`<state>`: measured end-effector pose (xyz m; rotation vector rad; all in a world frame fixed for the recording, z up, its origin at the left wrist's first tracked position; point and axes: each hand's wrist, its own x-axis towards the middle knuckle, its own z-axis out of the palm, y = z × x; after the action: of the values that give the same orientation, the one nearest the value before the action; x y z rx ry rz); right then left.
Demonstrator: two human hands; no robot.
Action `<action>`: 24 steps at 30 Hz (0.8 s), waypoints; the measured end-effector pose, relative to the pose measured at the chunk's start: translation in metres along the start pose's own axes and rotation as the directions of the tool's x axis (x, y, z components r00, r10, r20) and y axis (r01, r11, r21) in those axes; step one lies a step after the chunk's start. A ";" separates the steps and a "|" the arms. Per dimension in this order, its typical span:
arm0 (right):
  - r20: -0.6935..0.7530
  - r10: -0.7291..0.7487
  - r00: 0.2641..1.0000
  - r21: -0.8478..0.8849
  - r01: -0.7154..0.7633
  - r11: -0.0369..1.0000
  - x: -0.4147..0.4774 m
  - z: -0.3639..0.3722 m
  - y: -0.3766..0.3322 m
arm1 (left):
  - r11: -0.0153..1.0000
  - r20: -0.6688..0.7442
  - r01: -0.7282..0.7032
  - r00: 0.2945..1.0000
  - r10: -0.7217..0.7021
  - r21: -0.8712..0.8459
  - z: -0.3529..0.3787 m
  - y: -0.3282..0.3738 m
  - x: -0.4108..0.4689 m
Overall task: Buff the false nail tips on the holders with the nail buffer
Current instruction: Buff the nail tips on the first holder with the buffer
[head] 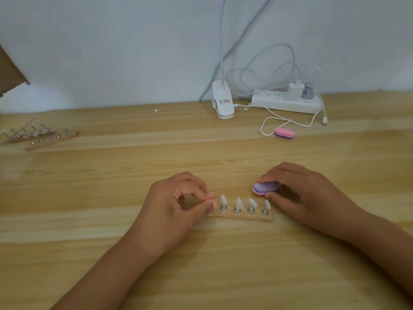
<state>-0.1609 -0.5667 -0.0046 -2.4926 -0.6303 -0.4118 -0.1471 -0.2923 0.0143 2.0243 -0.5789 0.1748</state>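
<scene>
Nail-tip holder strip [241, 217] lies on the wooden table [111, 220], between both hands. The left hand [176, 206] curls thumb and forefinger together at the strip's left end; what they pinch I cannot tell. The right hand [299, 193] grips the purple-and-pink nail buffer [264, 187] just behind the strip's right end. Four white false nail tips [238, 203] stand on its metal pegs.

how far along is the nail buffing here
Done: setup only; none of the nail tips shows a finish I can judge. In hand: the right hand grips the nail buffer, just behind the row and touching no tip, while the left hand pinches the wooden strip at its left end. Left: all four tips standing on that strip, plus the other holders at far left.
</scene>
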 end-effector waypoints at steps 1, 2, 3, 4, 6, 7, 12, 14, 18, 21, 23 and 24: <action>0.001 0.004 1.000 0.005 -0.004 1.000 0.000 0.000 0.000 | 1.000 0.000 0.006 1.000 -0.006 -0.001 0.000 0.000 0.000; -0.002 0.010 1.000 0.010 -0.009 1.000 0.000 0.000 0.000 | 1.000 -0.001 0.010 1.000 -0.010 -0.002 0.000 0.000 0.000; -0.007 0.015 1.000 0.015 -0.015 1.000 0.000 0.000 0.000 | 1.000 -0.004 0.013 1.000 -0.013 -0.002 0.000 0.000 0.000; -0.013 0.020 1.000 0.018 -0.020 1.000 0.000 0.000 0.000 | 1.000 -0.009 0.014 1.000 -0.014 0.000 0.000 0.000 0.000; -0.014 0.028 1.000 0.016 -0.028 0.999 0.000 0.000 -0.001 | 1.000 -0.023 0.005 1.000 -0.005 0.014 0.000 -0.001 -0.001; -0.013 0.029 0.999 0.012 -0.029 1.000 0.000 0.000 -0.001 | 1.000 -0.031 0.000 1.000 0.001 0.024 0.000 -0.001 -0.002; 0.007 0.011 1.000 -0.034 -0.011 0.999 0.000 0.001 -0.002 | 1.000 -0.042 0.020 0.999 -0.020 -0.002 0.003 -0.003 -0.003; 0.009 0.017 1.000 -0.036 -0.016 0.999 -0.001 0.001 -0.003 | 0.998 -0.039 0.044 0.998 -0.045 -0.033 0.002 -0.002 -0.003; 0.013 0.014 1.000 -0.051 -0.013 0.999 -0.001 0.000 -0.004 | 0.996 -0.034 0.072 0.997 -0.074 -0.053 0.001 0.000 -0.004; 0.020 0.011 1.000 -0.045 -0.010 0.999 -0.002 0.000 -0.004 | 0.997 -0.011 0.064 0.998 -0.064 -0.048 -0.001 0.001 -0.004; 0.014 0.004 1.000 -0.046 -0.003 0.999 -0.002 0.000 -0.004 | 0.996 0.028 0.061 0.998 -0.060 -0.058 -0.003 0.000 -0.003; 0.008 0.000 1.000 -0.043 0.000 0.999 -0.002 0.000 -0.004 | 0.995 0.046 0.069 0.997 -0.066 -0.071 -0.004 -0.001 -0.002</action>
<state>-0.1648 -0.5642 -0.0040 -2.5364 -0.6308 -0.4204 -0.1484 -0.2880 0.0148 1.9782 -0.5358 0.0684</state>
